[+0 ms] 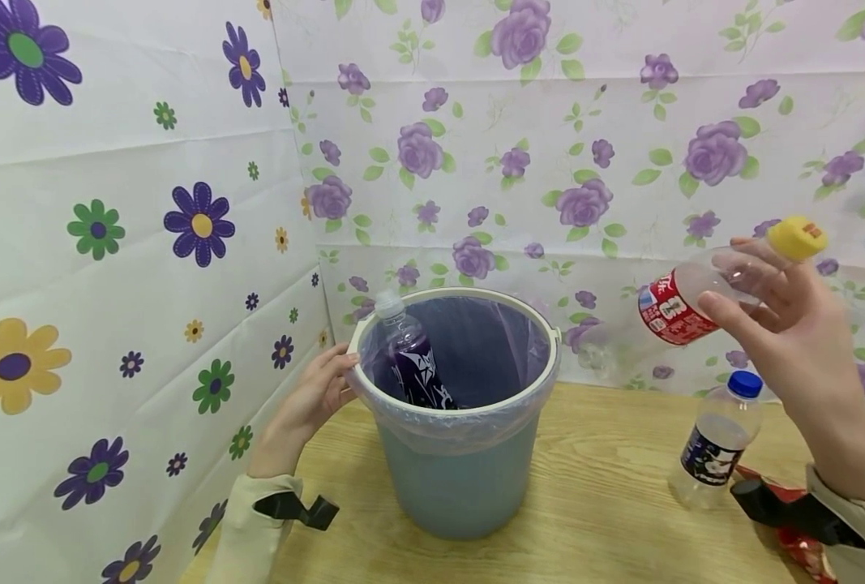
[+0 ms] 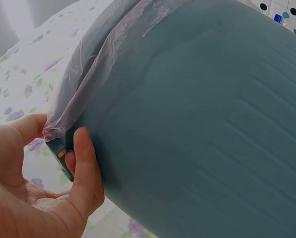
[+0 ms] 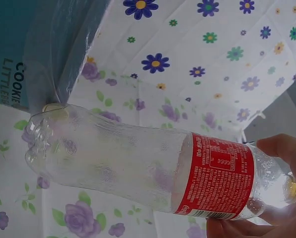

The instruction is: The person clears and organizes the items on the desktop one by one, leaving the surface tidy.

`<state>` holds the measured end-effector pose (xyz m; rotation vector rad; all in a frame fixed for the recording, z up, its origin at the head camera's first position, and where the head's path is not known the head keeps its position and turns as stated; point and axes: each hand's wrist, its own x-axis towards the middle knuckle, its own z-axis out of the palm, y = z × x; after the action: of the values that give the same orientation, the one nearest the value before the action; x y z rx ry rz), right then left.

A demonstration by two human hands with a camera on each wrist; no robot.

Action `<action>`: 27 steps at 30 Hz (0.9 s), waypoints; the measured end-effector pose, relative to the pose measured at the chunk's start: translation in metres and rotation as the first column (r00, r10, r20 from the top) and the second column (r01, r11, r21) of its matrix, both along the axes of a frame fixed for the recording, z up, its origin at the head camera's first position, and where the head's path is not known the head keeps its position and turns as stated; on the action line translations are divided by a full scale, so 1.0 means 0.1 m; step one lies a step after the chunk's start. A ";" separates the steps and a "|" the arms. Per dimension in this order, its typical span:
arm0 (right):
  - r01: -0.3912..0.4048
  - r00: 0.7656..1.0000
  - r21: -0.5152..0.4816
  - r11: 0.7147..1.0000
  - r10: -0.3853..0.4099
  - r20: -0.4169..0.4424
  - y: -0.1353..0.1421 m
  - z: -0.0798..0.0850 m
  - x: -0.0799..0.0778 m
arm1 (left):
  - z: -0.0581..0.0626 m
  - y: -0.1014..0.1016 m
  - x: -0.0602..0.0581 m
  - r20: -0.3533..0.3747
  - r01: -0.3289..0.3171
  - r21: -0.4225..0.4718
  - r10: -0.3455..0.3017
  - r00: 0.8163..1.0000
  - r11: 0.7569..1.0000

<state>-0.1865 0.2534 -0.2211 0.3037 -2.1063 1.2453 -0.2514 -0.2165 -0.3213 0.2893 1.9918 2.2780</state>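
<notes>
My right hand (image 1: 804,341) grips a clear plastic bottle (image 1: 676,304) with a yellow cap and a red label. The bottle is held tilted in the air to the right of a blue-grey bucket (image 1: 457,487), its base toward the bucket. With the thumb on one side and fingers on the other, my left hand (image 2: 43,183) pinches the bucket's left rim (image 2: 63,148). A thin translucent bag (image 1: 468,430) lines the bucket and folds over its edge. Inside leans a bottle with a dark purple label (image 1: 417,369), its white cap above the rim.
On the wooden table (image 1: 593,478), right of the bucket, a blue-capped bottle (image 1: 712,450) with a dark label stands upright. A crinkled red wrapper (image 1: 804,551) lies beside it, partly behind my right sleeve. Flower-print sheets (image 1: 476,186) close off the left and back.
</notes>
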 end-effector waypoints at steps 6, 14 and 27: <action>-0.023 0.998 -0.031 0.999 0.021 -0.063 -0.07 0.15 0.05 | 0.00 0.00 0.00 -0.004 0.004 0.006 -0.004 1.000 1.000; -0.082 0.989 -0.072 0.994 0.073 -0.127 -0.25 0.30 0.08 | 0.00 0.00 -0.01 0.000 0.006 0.008 -0.006 1.000 1.000; -0.354 0.917 -0.028 0.935 0.341 -0.207 -0.63 0.26 -0.03 | 0.02 0.00 0.00 0.002 0.006 -0.004 -0.006 1.000 1.000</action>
<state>-0.1894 0.1903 -0.1955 0.7702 -1.8874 1.4159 -0.2514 -0.2161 -0.3196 0.2919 1.9923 2.2694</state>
